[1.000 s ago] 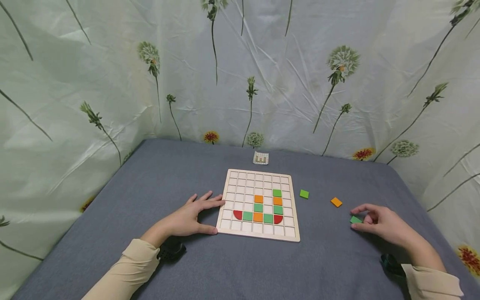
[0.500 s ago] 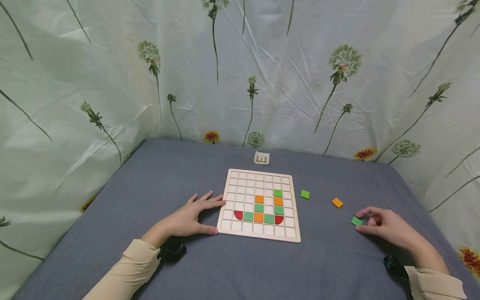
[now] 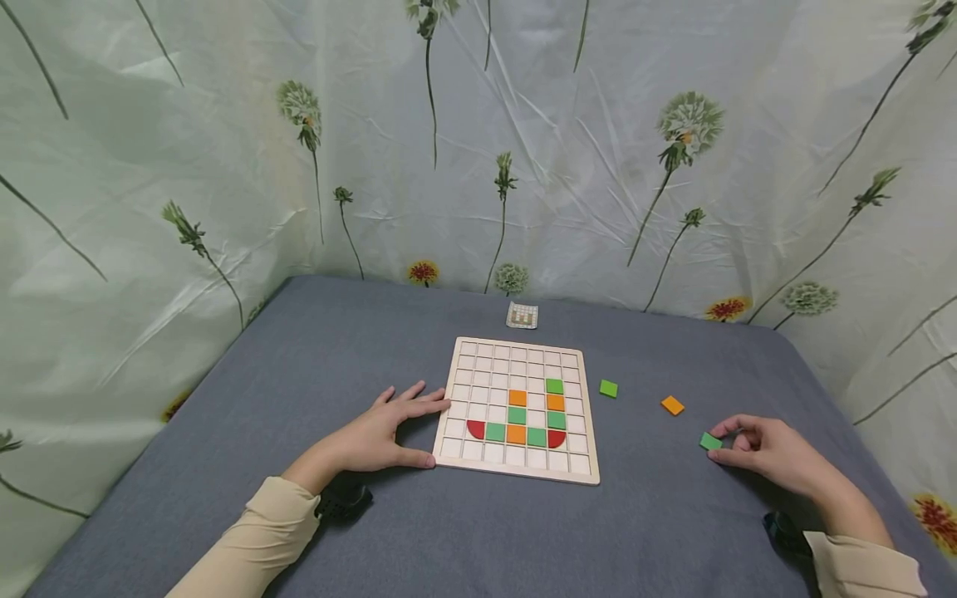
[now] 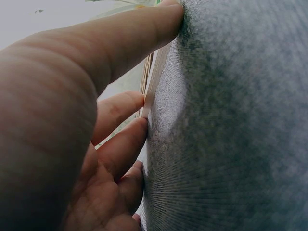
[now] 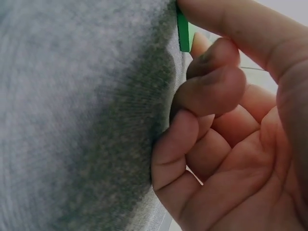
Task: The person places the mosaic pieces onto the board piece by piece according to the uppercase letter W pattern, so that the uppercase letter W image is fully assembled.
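A square wooden grid board (image 3: 516, 473) lies on the cloth-covered table, with green, orange and red tiles set in some of its squares. Against its left edge rests my left hand (image 3: 374, 432), fingers and thumb spread. The left wrist view shows the fingertips touching the board's side (image 4: 155, 84). Off to the right, my right hand (image 3: 773, 453) pinches a green square tile (image 3: 710, 442) between thumb and forefinger, low at the cloth. In the right wrist view the thumb meets the green tile (image 5: 184, 33), while other fingers are curled beneath. Whether the tile touches the cloth I cannot tell.
A light green tile (image 3: 609, 389) lies just right of the board, and an orange tile (image 3: 672, 405) lies between it and my right hand. Behind the board is a small card (image 3: 522, 316) printed with a grid. A flowered curtain (image 3: 478, 149) stands behind the table.
My right hand has shifted slightly to the right, and more of the green tile shows between its fingers. The left hand and the board have stayed in place.
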`<state>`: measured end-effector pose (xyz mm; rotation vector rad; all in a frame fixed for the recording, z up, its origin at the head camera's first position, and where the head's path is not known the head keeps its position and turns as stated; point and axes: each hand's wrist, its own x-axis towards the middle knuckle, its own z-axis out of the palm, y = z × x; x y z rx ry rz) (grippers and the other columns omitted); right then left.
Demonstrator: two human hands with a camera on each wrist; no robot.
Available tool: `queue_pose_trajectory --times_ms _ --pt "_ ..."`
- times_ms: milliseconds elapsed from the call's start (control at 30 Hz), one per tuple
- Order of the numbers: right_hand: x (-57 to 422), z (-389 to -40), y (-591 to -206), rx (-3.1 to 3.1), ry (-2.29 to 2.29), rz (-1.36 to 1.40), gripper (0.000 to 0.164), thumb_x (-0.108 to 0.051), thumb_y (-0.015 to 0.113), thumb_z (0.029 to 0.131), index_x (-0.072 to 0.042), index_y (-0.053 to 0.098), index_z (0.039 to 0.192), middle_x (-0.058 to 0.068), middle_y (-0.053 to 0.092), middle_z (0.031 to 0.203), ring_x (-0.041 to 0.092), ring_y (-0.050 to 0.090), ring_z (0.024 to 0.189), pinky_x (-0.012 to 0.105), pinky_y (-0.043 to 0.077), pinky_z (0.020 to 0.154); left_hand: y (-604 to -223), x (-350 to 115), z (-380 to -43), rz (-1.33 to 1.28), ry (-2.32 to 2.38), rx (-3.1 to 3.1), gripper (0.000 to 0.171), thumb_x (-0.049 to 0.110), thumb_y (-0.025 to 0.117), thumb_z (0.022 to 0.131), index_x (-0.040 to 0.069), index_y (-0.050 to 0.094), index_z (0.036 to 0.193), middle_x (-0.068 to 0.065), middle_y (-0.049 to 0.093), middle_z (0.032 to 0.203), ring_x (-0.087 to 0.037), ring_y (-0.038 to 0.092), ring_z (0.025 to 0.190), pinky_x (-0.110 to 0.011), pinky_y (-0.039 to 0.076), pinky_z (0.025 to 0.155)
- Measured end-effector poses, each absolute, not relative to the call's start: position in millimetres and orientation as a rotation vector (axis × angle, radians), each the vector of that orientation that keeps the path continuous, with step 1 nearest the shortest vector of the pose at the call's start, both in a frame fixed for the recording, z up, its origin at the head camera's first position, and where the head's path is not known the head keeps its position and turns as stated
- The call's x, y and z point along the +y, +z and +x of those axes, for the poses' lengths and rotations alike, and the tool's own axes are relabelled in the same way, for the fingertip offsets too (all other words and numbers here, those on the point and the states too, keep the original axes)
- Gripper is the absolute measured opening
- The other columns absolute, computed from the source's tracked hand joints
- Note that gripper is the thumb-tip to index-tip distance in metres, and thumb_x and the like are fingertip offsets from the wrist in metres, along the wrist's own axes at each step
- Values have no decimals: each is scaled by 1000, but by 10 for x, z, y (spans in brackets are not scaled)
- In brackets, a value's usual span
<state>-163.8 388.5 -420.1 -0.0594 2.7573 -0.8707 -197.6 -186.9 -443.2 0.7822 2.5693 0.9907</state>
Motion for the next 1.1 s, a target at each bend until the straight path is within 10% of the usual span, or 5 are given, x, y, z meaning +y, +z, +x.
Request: queue_pose_trajectory --times_ms 1100 --pt "3281 -1929 -3975 2823 -901 -267 30 -26 83 95 -5 74 114 -3 53 78 6 44 64 26 37 59 -4452 -1876 -1993 790 996 2565 84 40 90 87 23 54 160 -2 39 175 -41 16 168 -75 -1 130"
